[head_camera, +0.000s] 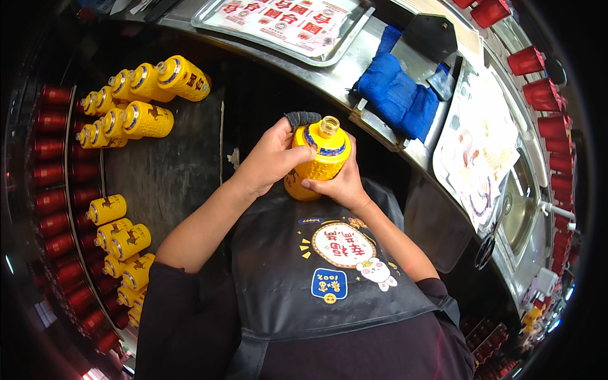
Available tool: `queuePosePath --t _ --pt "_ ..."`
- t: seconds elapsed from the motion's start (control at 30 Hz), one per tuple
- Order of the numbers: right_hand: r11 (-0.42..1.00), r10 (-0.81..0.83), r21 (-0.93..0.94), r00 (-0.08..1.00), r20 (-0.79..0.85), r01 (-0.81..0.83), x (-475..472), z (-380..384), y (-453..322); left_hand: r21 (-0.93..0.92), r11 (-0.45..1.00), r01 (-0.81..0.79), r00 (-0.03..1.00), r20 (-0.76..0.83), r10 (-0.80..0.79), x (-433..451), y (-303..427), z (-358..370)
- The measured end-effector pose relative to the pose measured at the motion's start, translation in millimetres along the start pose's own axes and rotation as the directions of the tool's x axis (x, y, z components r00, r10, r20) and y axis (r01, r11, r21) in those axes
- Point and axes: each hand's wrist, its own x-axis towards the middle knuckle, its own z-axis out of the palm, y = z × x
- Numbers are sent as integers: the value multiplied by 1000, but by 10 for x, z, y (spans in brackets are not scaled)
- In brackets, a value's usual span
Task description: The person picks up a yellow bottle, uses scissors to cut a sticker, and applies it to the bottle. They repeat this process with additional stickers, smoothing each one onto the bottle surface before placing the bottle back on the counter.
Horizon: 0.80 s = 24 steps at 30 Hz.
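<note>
Both my hands hold a yellow textured bottle (322, 164) with a clear, uncapped glass neck and a blue-patterned band around its shoulder. My left hand (275, 159) grips its left side, the thumb lying on the band and a dark wrap on one finger. On the right side my right hand (339, 183) is closed around the body, thumb across the front. The bottle is upright, slightly tilted, above my black apron (285, 285). Its base is partly hidden. Several similar bottles (149, 118) lie or lean at the upper left, and more bottles (130, 241) are at the lower left.
Beyond my hands runs a metal counter (332, 80) with a tray of printed label sheets (294, 23), a blue cloth (394, 90) and a second tray (444, 156) bearing sheets. Scissors (485, 249) hang near its edge. Rows of red cups or containers (51, 174) line the far left and right.
</note>
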Motion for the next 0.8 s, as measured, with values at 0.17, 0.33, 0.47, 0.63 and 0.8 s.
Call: queuePosePath --t 0.17,0.33,0.47,0.63,0.8 --pt "1000 -16 -9 1000 20 17 -54 -27 -90 11 1000 -1 997 -74 2 -17 3 39" --pt "999 -50 17 997 54 49 -101 -65 -87 -254 966 56 998 -23 -64 -55 -37 -63" --pt "985 -153 -75 987 49 156 -183 -133 -240 64 997 49 978 201 -61 -251 42 54" --pt "978 -132 -148 986 102 146 -413 -435 -733 428 877 -216 969 204 139 -292 -25 369" --pt "894 -351 -331 931 -99 302 -998 -922 -1378 481 769 -421 855 493 160 -68 82 928"
